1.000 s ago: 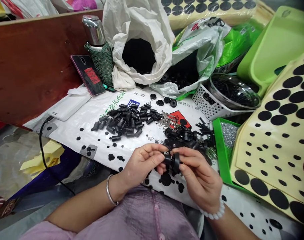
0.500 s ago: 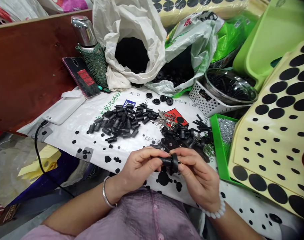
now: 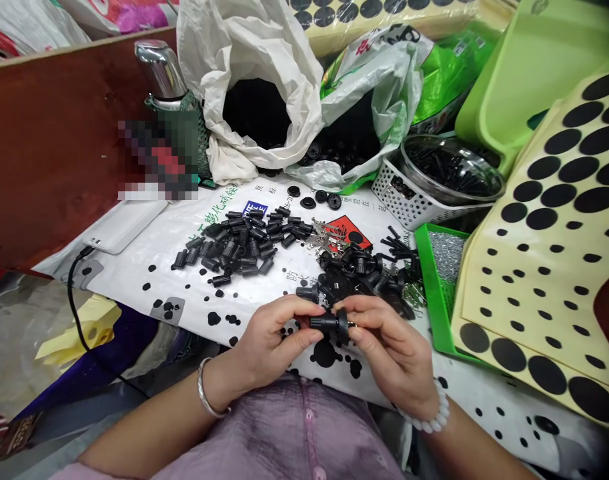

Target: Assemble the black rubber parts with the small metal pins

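Observation:
Both my hands meet low in the middle of the view, over a white printed sheet (image 3: 184, 280). My left hand (image 3: 274, 337) pinches the barrel end of a small black plastic part (image 3: 329, 323). My right hand (image 3: 389, 347) grips the same part at its round flanged end, fingers curled. A heap of similar flanged black parts (image 3: 364, 270) lies just beyond my fingers. Further left lies a pile of small black tubes (image 3: 244, 243). A few small metal pieces (image 3: 327, 237) lie between the two heaps.
Open white bags (image 3: 254, 87) with black parts stand at the back. A white basket holding a metal bowl (image 3: 449, 173) and a green tray of tiny metal bits (image 3: 441, 267) sit right. Yellow sheets with black dots (image 3: 549, 253) lean at right. A white power bank (image 3: 124, 223) lies left.
The view has drifted slightly, so everything sits a bit lower-left. My hands still hold the black part together; my left fingers have closed further along its barrel.

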`<state>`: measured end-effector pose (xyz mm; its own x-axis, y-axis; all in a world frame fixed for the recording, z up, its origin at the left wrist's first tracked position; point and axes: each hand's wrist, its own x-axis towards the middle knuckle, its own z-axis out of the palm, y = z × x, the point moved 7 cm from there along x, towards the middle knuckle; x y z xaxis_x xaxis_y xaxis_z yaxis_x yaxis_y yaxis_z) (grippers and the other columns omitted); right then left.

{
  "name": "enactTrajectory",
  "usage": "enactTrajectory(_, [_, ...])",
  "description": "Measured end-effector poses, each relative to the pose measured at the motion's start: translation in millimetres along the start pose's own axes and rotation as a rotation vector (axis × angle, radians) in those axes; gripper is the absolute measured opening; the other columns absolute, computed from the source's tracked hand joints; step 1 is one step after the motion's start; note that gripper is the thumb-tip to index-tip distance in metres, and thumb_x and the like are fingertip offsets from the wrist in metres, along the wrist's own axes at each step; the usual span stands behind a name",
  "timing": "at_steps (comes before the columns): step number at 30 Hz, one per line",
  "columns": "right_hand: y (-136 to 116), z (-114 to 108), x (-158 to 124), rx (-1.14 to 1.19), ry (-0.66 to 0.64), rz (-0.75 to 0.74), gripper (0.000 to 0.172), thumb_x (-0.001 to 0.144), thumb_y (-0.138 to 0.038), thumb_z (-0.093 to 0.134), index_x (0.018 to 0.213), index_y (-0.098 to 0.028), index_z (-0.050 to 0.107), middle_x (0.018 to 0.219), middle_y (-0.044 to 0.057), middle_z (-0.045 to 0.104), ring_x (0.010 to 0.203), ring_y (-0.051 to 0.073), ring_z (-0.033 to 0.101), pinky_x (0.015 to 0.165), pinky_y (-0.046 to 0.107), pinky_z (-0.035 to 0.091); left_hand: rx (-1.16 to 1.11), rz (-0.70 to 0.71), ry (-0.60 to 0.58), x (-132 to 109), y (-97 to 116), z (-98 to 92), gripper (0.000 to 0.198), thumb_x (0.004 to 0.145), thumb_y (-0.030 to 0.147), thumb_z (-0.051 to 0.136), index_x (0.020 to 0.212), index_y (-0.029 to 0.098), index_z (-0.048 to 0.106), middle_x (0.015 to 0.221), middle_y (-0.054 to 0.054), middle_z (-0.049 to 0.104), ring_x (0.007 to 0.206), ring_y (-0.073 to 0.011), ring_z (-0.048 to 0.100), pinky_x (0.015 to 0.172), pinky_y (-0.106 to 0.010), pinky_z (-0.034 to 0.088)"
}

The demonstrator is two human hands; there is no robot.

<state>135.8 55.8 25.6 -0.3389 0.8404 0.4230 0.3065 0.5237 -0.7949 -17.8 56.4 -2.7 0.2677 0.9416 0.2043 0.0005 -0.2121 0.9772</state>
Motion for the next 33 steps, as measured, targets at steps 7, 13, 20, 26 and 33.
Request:
enactTrajectory(7, [-9.0, 5.5, 2.8, -0.05, -0.021, -0.09, 0.014, 0.082, -0.008, 0.052, 0.087, -0.018, 0.06, 0.093, 0.009, 0.063, 0.085, 0.018, 0.062, 0.072, 0.03, 0.052, -0.006, -0.248, -0.1, -1.8, -8.7, 9.3, 0.025, 0.088, 0.032, 0.045, 0.092, 0.012, 0.06, 0.067, -0.002, 0.059, 0.058, -0.0108, 0.053, 0.056, -0.022, 0.045])
enactTrajectory(13, [2.8, 5.3, 6.8, 0.093, 0.009, 0.108, 0.009, 0.084, -0.014, 0.052, 0.081, -0.019, 0.058, 0.09, 0.007, 0.062, 0.081, 0.016, 0.061, 0.067, 0.028, 0.052, 0.232, 0.037, 0.002, -2.2, 7.2, 6.7, 0.018, 0.085, 0.024, 0.052, 0.1, 0.016, 0.056, 0.083, -0.005, 0.061, 0.074, -0.0145, 0.056, 0.069, -0.026, 0.046])
enactTrajectory(20, [-10.1, 2.2, 14.5, -0.013, -0.005, -0.025, 0.011, 0.083, -0.011, 0.054, 0.088, -0.019, 0.059, 0.095, 0.008, 0.062, 0.087, 0.017, 0.061, 0.074, 0.031, 0.052, 0.007, -0.22, -0.042, 2.2, -13.4, 4.2, 0.025, 0.082, 0.027, 0.058, 0.105, 0.015, 0.059, 0.089, -0.005, 0.064, 0.076, -0.0142, 0.058, 0.071, -0.026, 0.047])
enactTrajectory(26, [-16.2, 4.7, 7.6, -0.12, -0.03, -0.161, 0.018, 0.082, -0.007, 0.052, 0.094, -0.019, 0.058, 0.098, 0.011, 0.062, 0.091, 0.019, 0.061, 0.074, 0.033, 0.053, -0.122, -0.37, -0.153, -3.2, -19.6, 5.5, 0.032, 0.086, 0.036, 0.049, 0.104, 0.013, 0.061, 0.069, -0.002, 0.061, 0.057, -0.0097, 0.052, 0.055, -0.022, 0.044])
enactTrajectory(33, [-4.5, 5.4, 4.0, 0.001, 0.0, -0.016, 0.011, 0.084, -0.011, 0.05, 0.085, -0.019, 0.058, 0.093, 0.009, 0.061, 0.083, 0.017, 0.061, 0.07, 0.032, 0.053, 0.015, -0.196, -0.049, -4.2, -3.4, 4.0, 0.023, 0.088, 0.029, 0.048, 0.1, 0.014, 0.06, 0.081, -0.005, 0.062, 0.072, -0.013, 0.056, 0.065, -0.024, 0.046])
